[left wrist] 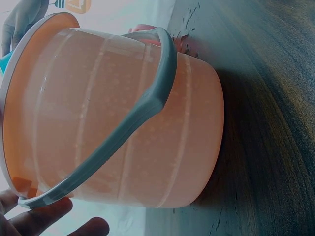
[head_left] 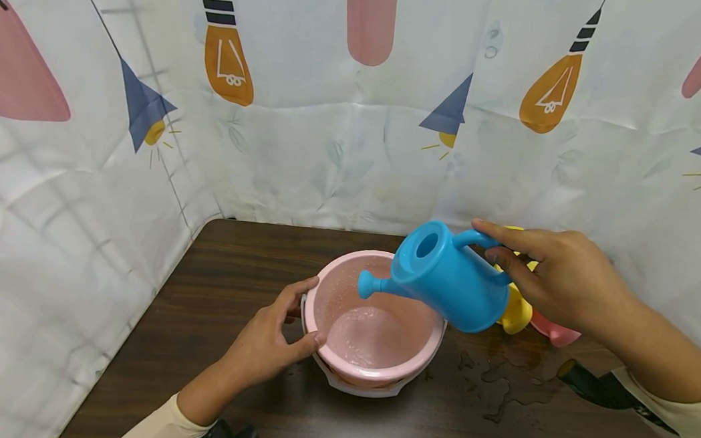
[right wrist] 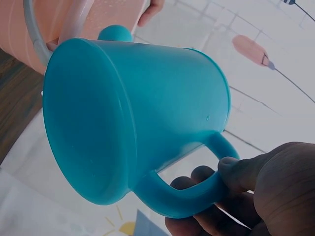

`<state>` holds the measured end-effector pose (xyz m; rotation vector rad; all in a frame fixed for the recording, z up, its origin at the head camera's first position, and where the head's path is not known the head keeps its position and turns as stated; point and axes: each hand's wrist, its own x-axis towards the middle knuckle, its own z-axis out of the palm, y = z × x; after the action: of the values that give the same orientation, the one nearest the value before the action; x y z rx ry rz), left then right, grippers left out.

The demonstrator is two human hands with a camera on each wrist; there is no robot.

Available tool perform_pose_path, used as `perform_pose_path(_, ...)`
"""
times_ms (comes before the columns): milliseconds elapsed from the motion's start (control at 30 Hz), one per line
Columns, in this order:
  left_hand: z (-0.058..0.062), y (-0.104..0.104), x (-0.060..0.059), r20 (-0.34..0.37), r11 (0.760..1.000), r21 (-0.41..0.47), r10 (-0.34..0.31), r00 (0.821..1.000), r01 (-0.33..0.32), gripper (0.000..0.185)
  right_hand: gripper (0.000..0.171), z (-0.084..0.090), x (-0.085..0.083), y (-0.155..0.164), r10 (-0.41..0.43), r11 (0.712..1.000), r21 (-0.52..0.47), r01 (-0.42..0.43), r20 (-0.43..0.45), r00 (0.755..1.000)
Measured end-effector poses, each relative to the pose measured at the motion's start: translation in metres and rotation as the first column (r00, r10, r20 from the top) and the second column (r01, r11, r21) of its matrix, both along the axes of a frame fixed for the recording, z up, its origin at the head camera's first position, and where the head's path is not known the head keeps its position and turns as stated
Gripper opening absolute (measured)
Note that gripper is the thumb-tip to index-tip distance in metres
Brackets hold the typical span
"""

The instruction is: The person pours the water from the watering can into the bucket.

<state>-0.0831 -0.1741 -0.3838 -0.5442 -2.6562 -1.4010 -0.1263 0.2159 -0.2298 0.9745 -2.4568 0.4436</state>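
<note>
Right now, dark wood table [head_left: 210,344] boxed in by a white printed curtain [head_left: 342,151]. Pink bucket [head_left: 374,321] stands mid-table, upright, some water inside, grey bail handle [left wrist: 142,115] folded down against its wall. Blue watering can [head_left: 449,278] is held just above the bucket's right rim, tipped left, spout [head_left: 367,285] over the opening. Yellow toy [head_left: 516,313] and pink toy [head_left: 557,333] lie behind the can on the right, partly hidden. Spilled water [head_left: 497,382] sits on the table right of the bucket.

To pour well, judging from this: keep the spout inside the rim line, tilt slowly, keep the bucket braced, since a puddle is already out there.

Right hand [head_left: 554,278] comes in from the right, wrist raised, thumb on top and fingers [right wrist: 197,177] curled through the can's handle loop. Left hand [head_left: 271,338] reaches from near-left, thumb and fingers clamped around the bucket's near-left rim.
</note>
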Motion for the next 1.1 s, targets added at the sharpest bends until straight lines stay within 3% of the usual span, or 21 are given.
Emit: perform_pose_path(1100,-0.0002,0.0,-0.0004,-0.011,1.0,-0.008,0.005,1.0,-0.005,0.075,0.054,0.0022,-0.0006,-0.0047,-0.002,1.0,0.016,0.002,0.002,1.0)
